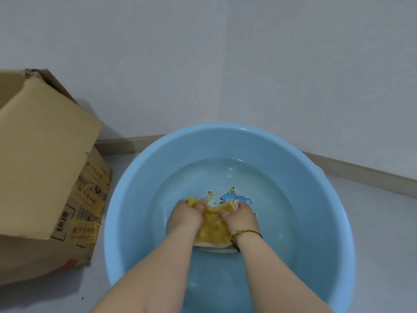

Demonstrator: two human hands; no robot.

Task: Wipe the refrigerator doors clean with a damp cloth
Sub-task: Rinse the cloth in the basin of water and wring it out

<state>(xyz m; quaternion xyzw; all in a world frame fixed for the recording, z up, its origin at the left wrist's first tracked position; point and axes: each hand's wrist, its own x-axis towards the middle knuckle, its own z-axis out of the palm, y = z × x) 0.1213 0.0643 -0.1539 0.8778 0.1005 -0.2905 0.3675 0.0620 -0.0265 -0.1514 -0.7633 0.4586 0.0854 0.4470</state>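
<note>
A yellow cloth (211, 231) with a pale underside lies bunched in the water of a light blue plastic basin (140, 188) on the floor. My left hand (186, 216) grips the cloth's left part and my right hand (240, 216) grips its right part, both fists closed and side by side in the shallow water. A yellow and dark string bracelet (247, 233) circles my right wrist. A cartoon picture (234, 196) shows on the basin's bottom just beyond my hands. No refrigerator is in view.
An open brown cardboard box (45, 168) with yellow tape stands on the floor just left of the basin. A white wall (225, 64) with a grey baseboard (361, 170) runs behind the basin. Pale floor (388, 233) shows on the right.
</note>
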